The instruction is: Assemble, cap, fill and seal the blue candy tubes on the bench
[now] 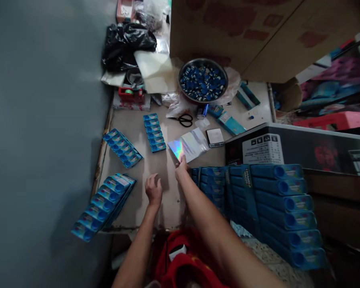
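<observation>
My right hand (182, 166) pinches the near left corner of a shiny, iridescent plastic pouch (190, 145) that lies on the table. To its left, my left hand (153, 188) is over the bare tabletop with its fingers apart and slightly curled, holding nothing. Beyond it stands a row of blue boxes (155, 133). Another row of blue boxes (123, 147) sits farther left, and a taller stack of blue boxes (103, 206) is at the table's near left corner. A small scale (215, 137) is right of the pouch.
Scissors (184, 119) and a metal bowl of blue-and-silver pieces (203, 81) are beyond the pouch. A red tape dispenser (131, 95) is at the back left. Banded blue boxes (276, 200) and a black carton (318, 150) crowd the right; a large cardboard box (228, 32) stands behind.
</observation>
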Motion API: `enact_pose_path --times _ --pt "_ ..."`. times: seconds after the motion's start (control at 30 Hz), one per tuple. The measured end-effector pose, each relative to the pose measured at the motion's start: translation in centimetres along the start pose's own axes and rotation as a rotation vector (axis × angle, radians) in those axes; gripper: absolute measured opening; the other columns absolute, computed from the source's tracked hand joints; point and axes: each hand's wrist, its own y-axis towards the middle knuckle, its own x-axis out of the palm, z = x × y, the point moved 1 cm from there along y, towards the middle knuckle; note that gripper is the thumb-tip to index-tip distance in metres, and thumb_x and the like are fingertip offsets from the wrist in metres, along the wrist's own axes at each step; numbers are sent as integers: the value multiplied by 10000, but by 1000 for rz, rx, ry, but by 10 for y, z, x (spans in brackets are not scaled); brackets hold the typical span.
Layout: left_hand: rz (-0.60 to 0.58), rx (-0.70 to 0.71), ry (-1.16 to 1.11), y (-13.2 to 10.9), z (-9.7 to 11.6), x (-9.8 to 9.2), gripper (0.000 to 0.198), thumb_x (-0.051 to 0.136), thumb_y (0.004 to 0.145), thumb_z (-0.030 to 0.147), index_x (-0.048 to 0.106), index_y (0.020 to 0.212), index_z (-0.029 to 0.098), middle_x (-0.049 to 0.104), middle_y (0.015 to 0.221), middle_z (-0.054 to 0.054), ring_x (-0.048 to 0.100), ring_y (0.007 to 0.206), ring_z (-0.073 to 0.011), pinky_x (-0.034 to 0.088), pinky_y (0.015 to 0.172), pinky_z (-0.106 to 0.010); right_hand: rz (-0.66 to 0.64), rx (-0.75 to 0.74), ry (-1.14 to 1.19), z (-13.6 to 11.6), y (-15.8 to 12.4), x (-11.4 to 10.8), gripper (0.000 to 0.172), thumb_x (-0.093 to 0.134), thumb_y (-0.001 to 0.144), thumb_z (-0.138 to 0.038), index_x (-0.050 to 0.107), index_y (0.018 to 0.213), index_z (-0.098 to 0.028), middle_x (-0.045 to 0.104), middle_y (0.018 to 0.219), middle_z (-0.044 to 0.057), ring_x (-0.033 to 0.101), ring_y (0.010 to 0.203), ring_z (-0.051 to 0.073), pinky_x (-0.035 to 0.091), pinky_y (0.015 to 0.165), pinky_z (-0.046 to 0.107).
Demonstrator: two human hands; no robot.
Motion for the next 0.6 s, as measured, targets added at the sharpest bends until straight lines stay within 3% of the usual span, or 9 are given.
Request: enact_pose_path --times 0.13,0.27,0.33,0.47,0.53,0.6 --pt "-56 67 120 -9 -38 3 357 577 957 290 675 1272 151 680 1289 -184 617 1226 -321 454 1121 -511 -137 72 122 -21 -16 13 300 612 943 -269 461 688 -222 465 498 -81 408 397 62 314 404 165" --pt "-95 27 274 -2 -54 19 505 585 949 390 639 1392 154 568 1484 -210 502 1394 -371 379 1191 -552 -371 57 229 -34 -61 17 290 670 914 -340 502 713 -216 522 552 -71 451 448 64 376 447 163" --pt "-115 3 328 -1 -56 24 521 554 954 394 638 1416 168 544 1520 -207 454 1451 -386 333 1221 -577 -529 -55 270 -33 -94 24 284 716 880 -423 561 752 -222 573 600 -58 489 496 75 406 478 177" --pt "-172 -35 344 -4 -58 26 498 550 920 351 673 1391 247 576 1509 -167 472 1452 -407 364 1197 -616 -847 -482 115 -44 -156 55 356 685 881 -497 623 662 -223 573 575 -41 477 518 98 413 522 224" --pt "-147 -39 341 -4 -58 25 490 554 929 371 671 1394 272 576 1515 -156 474 1455 -409 366 1195 -625 -971 -617 -26 -63 -170 76 399 642 911 -464 606 598 -220 544 548 -45 462 523 97 406 546 229" --pt "-119 -8 329 -3 -57 24 512 536 961 409 638 1436 248 551 1536 -169 450 1478 -395 347 1213 -611 -1002 -665 -108 -89 -167 97 387 654 905 -433 593 593 -212 539 553 -58 474 558 94 403 570 216"
